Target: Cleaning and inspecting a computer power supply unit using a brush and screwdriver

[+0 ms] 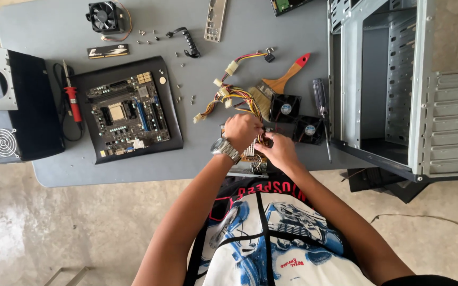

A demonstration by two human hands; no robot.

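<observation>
My left hand [241, 131], with a metal watch on the wrist, and my right hand [276, 149] are closed together over a power supply unit [248, 165] at the table's near edge. Their fingers grip the bundle of coloured cables [228, 96] where it leaves the unit. The bundle fans out toward the table's middle with white connectors at its ends. The unit itself is mostly hidden under my hands.
A motherboard [125, 111] lies on a black mat to the left, with a red screwdriver [72, 100] beside it. A brush [274, 87], two black fans [297, 117], a second screwdriver [322, 108] and loose screws lie about. An open metal computer case [393, 85] stands at right; a cooler fan [104, 17] sits at the back.
</observation>
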